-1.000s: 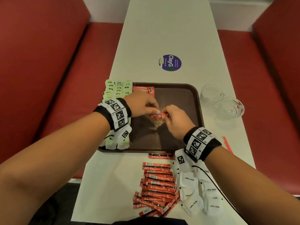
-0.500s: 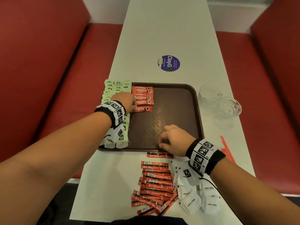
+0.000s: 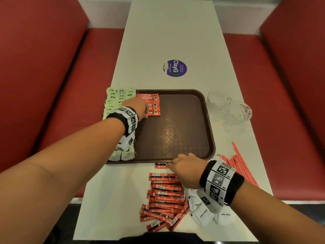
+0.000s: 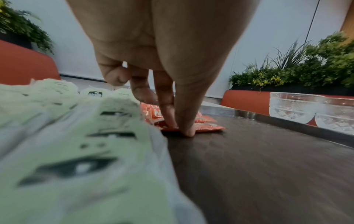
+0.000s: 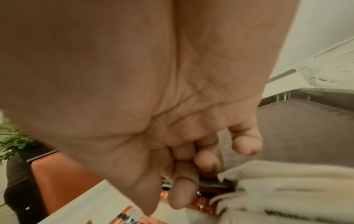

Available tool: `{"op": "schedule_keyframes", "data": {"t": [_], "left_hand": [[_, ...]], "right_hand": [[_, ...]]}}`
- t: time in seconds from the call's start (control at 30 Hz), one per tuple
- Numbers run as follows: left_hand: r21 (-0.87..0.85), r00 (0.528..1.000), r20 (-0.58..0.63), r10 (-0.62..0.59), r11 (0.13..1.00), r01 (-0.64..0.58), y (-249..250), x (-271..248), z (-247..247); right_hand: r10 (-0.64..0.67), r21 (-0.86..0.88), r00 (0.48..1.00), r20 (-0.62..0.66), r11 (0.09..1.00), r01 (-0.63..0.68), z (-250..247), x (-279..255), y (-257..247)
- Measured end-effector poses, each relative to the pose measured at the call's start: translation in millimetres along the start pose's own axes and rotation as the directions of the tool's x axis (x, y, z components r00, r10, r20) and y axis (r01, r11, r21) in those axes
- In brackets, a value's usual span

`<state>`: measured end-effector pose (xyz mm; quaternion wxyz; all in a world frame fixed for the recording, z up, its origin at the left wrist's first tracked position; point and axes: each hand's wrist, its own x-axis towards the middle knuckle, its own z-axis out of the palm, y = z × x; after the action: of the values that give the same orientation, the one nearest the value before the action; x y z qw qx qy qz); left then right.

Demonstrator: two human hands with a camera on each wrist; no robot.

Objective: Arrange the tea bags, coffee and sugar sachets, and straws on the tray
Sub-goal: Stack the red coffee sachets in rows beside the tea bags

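Since 0.5 s: right hand (image 3: 186, 170) is pulling back off the tray (image 3: 207, 124) to the loose coffee sachets (image 3: 165, 192) on the bench (image 3: 109, 199), fingers curled, grip unclear | left hand (image 3: 139, 107) is pressing straight fingers on the tray's coffee sachet row (image 3: 153, 103) beside the tea bags (image 3: 114, 97) | straws (image 3: 241, 162) lying right of tray

place: fast-food or café dining booth | seats: red padded benches (image 3: 52, 85) on both sides | long white laminate table (image 3: 168, 41) with round purple "ClayGo" clean-up sticker (image 3: 174, 68) | brown plastic serving tray (image 3: 210, 138) | green planter foliage (image 4: 310, 66) behind seats
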<state>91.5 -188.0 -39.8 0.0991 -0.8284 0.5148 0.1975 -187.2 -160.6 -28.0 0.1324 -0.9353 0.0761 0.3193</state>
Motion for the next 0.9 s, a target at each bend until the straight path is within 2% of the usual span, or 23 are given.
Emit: {"op": "schedule_keyframes", "data": {"t": [0.1,0.2,0.4,0.5,0.63,0.9], "left_hand": [[0.013,1.000,-0.011,-0.007,1.000,0.007,3,-2,-3],[-0.011,0.994,-0.108,0.017,1.000,-0.018,6,-17,-2],[-0.128,0.966,-0.196,0.170,0.972,-0.197,17,-79,10],[-0.132,0.945,-0.150,0.289,0.942,-0.309,25,-117,28],[-0.094,0.903,-0.049,0.427,0.898,-0.430,32,-155,58],[-0.150,0.871,0.035,0.490,0.864,-0.480,39,-190,94]], "right_hand": [[0.051,-0.021,0.998,0.023,0.998,-0.051,3,1,-5],[0.104,-0.031,0.994,0.029,0.994,-0.103,3,2,-11],[0.157,-0.080,0.984,-0.085,0.983,-0.164,1,7,-17],[0.183,-0.034,0.970,-0.160,0.981,-0.190,-1,8,-17],[0.220,-0.033,0.960,-0.173,0.973,-0.229,0,10,-19],[0.206,-0.005,0.956,-0.210,0.977,-0.211,2,11,-26]]}}
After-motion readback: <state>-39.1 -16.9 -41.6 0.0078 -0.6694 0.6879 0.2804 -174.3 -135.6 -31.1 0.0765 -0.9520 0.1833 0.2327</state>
